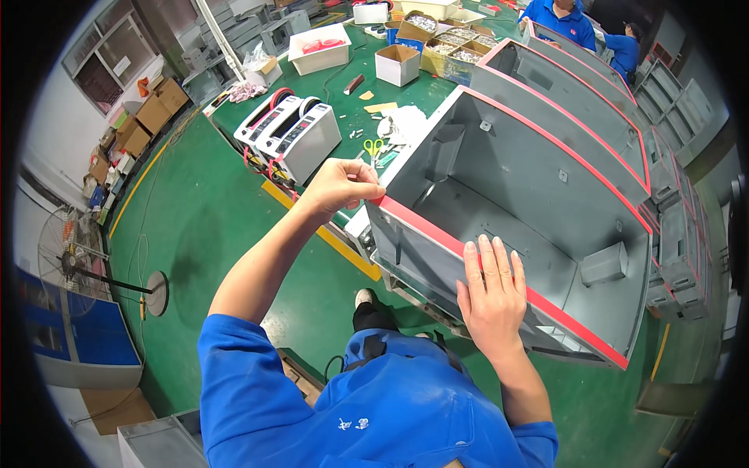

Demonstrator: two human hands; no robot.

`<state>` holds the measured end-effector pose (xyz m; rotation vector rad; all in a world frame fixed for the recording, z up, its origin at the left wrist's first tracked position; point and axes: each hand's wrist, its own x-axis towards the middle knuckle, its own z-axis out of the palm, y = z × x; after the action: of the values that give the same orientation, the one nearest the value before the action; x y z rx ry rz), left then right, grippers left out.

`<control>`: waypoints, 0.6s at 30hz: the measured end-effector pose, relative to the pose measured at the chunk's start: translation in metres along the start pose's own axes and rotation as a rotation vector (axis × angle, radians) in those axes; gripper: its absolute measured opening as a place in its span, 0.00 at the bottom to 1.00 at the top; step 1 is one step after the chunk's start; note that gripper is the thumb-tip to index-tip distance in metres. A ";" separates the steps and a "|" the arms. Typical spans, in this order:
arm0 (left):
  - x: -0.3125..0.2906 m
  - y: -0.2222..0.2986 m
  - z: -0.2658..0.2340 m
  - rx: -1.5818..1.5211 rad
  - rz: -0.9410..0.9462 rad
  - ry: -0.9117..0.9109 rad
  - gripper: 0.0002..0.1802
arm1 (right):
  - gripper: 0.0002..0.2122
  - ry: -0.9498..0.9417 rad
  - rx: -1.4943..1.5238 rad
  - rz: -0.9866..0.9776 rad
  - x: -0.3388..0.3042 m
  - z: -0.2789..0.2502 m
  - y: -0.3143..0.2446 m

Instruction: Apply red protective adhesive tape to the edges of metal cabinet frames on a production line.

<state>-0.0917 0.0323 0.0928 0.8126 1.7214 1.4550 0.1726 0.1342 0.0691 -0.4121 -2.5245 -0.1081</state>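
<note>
A large grey metal box (499,204) with its open side up lies in front of me. Red tape (425,227) runs along its near rim, and its other rims carry red strips too. At the near left corner my left hand (342,189) is closed, thumb and forefinger pinching the end of the red tape. My right hand (495,303) lies flat across the same rim farther right, fingers stretched over the tape and pointing into the box. Inside the box, a small grey block-shaped part (604,264) sits at the right end.
Two white tape dispensers (299,140) stand on the green table (351,101) at left, near yellow-handled scissors (374,147). Beyond are a cardboard box (397,65) and a white bin (320,48). More red-edged grey boxes (562,101) line up behind. Co-workers in blue (560,23) are at the far right.
</note>
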 end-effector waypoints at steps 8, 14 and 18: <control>0.001 0.000 -0.001 0.016 0.008 -0.016 0.06 | 0.24 -0.036 -0.006 -0.018 -0.001 -0.001 0.001; 0.001 0.000 -0.001 0.006 0.004 -0.031 0.06 | 0.22 -0.004 -0.002 -0.001 0.000 -0.001 0.000; 0.001 0.002 0.000 0.024 0.017 -0.018 0.06 | 0.22 -0.001 -0.006 -0.003 0.001 0.000 0.000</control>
<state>-0.0922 0.0330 0.0943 0.8523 1.7249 1.4368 0.1723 0.1346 0.0694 -0.4114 -2.5267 -0.1172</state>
